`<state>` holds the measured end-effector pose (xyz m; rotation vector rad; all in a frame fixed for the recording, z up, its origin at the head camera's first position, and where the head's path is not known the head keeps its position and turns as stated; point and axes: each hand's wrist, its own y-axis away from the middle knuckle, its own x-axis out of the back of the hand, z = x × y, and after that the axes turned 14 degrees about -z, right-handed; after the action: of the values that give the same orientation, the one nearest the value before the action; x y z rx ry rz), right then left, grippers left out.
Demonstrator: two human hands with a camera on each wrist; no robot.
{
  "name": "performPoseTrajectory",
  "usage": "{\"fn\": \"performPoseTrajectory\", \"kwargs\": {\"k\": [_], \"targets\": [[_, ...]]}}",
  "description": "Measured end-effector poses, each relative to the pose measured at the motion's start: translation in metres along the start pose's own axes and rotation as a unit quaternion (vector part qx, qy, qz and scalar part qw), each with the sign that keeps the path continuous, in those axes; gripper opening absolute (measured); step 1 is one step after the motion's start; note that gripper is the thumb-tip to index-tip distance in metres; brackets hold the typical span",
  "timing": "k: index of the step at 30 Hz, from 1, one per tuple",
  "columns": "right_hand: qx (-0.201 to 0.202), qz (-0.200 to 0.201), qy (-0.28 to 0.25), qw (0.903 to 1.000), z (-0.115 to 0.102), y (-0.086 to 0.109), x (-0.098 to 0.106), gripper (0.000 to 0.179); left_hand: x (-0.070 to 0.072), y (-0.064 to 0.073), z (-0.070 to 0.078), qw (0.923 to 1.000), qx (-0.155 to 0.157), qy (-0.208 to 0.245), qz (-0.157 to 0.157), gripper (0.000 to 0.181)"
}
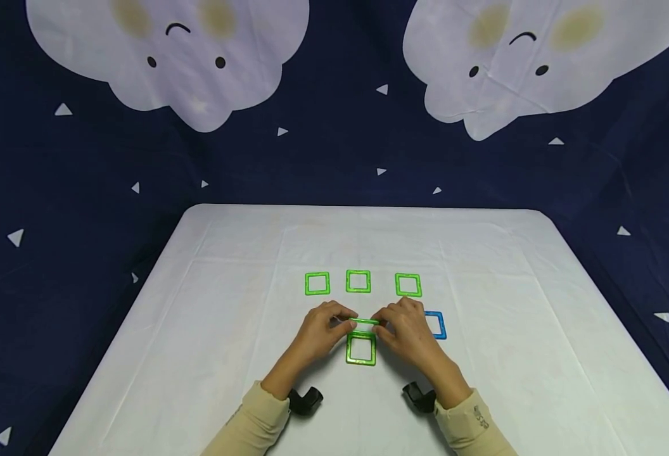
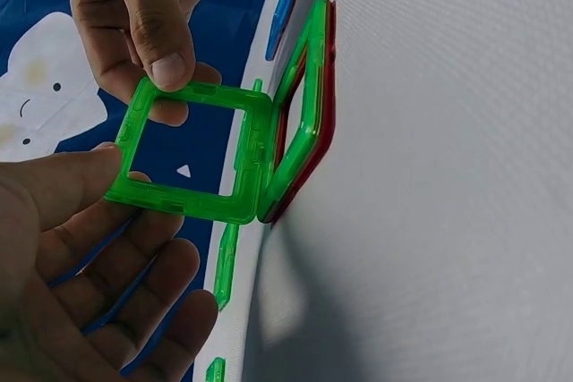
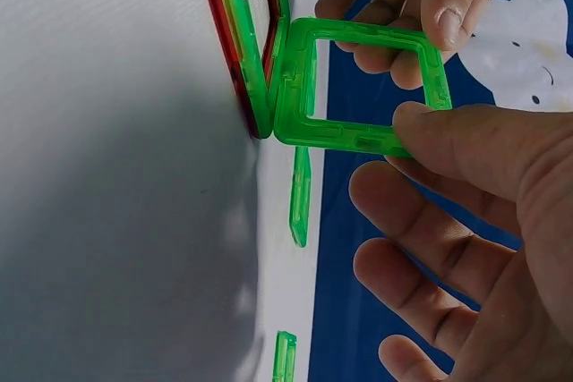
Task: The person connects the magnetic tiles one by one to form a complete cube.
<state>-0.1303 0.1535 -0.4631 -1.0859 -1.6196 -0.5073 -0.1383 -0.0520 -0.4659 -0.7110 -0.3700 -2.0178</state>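
Note:
A green square frame tile (image 2: 183, 203) stands up from the back edge of another green square tile (image 1: 360, 362) that lies flat on the table. In the left wrist view a red tile (image 2: 330, 96) shows directly under that flat one. My left hand (image 1: 320, 330) pinches the standing tile's left upper corner between thumb and fingers. The right hand (image 1: 410, 328) pinches the opposite upper corner. Both wrist views show the lower edge of the standing tile against the flat tile's edge.
Three more green square tiles (image 1: 317, 292) lie in a row farther back on the white table (image 1: 243, 253). Beyond the right hand lies a blue square tile (image 1: 442, 326), partly covered by it. Black wrist cameras (image 1: 306, 401) hang under both wrists. A dark blue cloth (image 1: 334, 164) rises behind.

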Motion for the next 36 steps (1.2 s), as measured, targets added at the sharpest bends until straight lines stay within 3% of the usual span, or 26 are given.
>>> {"fn": "performPoseTrajectory", "kwargs": {"k": [8,17,36], "targets": [[0.002,0.002,-0.003,1.0000,0.002,0.002,0.002,0.016,-0.002,0.002,-0.002,0.9997,-0.009,-0.005,0.024,0.012],[-0.017,-0.013,-0.007,0.9997,0.013,0.006,0.013,0.014,-0.002,0.004,-0.003,0.9996,-0.003,-0.009,0.026,0.012],[-0.091,-0.044,-0.027,0.9945,0.063,0.001,0.035,0.015,-0.004,0.012,0.001,0.9990,0.019,0.008,0.040,0.009]]}}
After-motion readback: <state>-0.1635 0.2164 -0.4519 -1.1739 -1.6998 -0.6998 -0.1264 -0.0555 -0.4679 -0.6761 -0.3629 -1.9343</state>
